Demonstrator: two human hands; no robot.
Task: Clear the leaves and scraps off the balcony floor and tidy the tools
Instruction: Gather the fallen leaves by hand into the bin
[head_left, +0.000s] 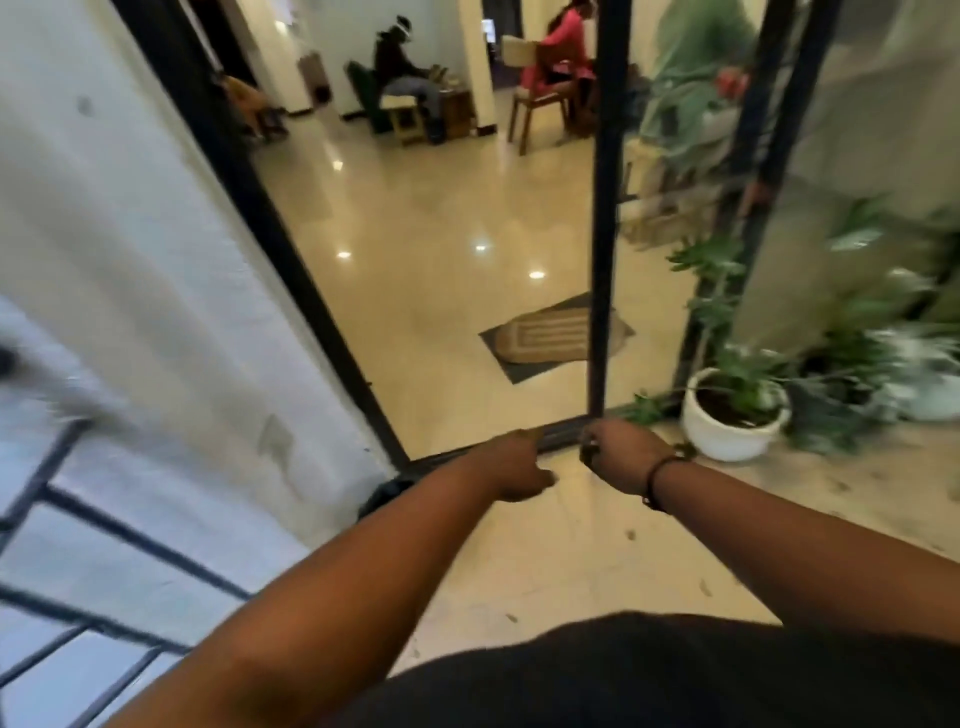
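Note:
Both my arms reach forward over the pale balcony floor. Small dark leaf scraps lie scattered on it. My left hand hovers near the door track, fingers loosely bent, holding nothing I can see. My right hand, with a dark band on the wrist, is curled just below the foot of the black door edge. A small dark spot shows at its fingers; blur hides what it is. No tools are plainly visible.
A white pot with a plant stands right of the doorway, with more plants behind it. Something black sits by the white wall. A railing runs at the left. Indoors lie a doormat and seated people.

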